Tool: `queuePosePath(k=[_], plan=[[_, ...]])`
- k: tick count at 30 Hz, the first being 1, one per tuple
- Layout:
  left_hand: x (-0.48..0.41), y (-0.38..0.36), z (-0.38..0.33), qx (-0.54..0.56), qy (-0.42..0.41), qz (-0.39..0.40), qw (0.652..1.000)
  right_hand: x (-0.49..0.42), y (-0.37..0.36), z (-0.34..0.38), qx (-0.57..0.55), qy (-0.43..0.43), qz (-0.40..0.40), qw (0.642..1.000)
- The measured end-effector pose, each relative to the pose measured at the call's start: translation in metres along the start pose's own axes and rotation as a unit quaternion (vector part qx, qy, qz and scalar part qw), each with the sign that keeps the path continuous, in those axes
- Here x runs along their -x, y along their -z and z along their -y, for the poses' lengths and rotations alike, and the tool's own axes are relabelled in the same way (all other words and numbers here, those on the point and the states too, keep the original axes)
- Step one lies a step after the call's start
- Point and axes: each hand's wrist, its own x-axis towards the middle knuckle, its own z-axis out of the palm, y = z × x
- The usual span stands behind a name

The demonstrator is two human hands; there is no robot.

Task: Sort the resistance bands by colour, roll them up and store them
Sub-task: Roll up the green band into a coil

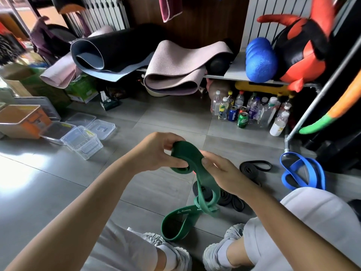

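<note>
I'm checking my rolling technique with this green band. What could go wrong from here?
The green band looks twisted into a knot low down, so the roll pinched between the left hand and right hand may jam there. Its hanging part lies over the black bands on the floor and could drag them along, mixing colours.

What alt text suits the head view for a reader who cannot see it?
Left hand and right hand grip a green resistance band whose loose loop trails to the floor; black bands and a blue band lie nearby.
</note>
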Motion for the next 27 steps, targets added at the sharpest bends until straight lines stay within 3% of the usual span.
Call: queuePosePath(k=[3,6,9,12,14,16,18,22,24,27], plan=[[0.000,-0.001,-0.002,0.030,-0.013,0.004,0.999,0.002,0.000,0.005,-0.007,0.012,0.031,0.999],[0.001,-0.002,-0.006,0.035,-0.022,0.013,0.999,0.000,-0.003,0.004,0.013,0.029,-0.022,0.999],[0.004,-0.004,-0.005,0.106,-0.033,0.007,0.994,-0.001,-0.003,0.007,-0.049,0.050,-0.058,0.996],[0.006,-0.012,0.004,0.195,0.005,-0.021,0.981,-0.003,0.002,0.007,-0.078,0.041,-0.056,0.995],[0.007,-0.019,0.009,0.193,0.036,-0.014,0.980,-0.004,0.007,0.006,-0.041,0.035,-0.045,0.998],[0.007,-0.020,0.007,0.124,0.053,0.027,0.991,-0.005,0.009,0.005,0.026,0.018,-0.030,0.999],[0.005,-0.019,0.000,-0.042,0.043,0.051,0.997,-0.005,0.012,0.008,0.129,0.002,-0.010,0.992],[-0.002,-0.025,-0.021,-0.283,0.014,0.089,0.955,-0.007,0.012,0.022,0.247,0.003,0.004,0.969],[-0.005,-0.027,-0.024,-0.308,0.006,0.076,0.948,-0.006,0.013,0.023,0.245,0.003,-0.015,0.969],[-0.006,-0.022,-0.020,-0.254,-0.002,0.053,0.966,-0.001,0.018,0.013,0.160,-0.026,-0.029,0.986]])
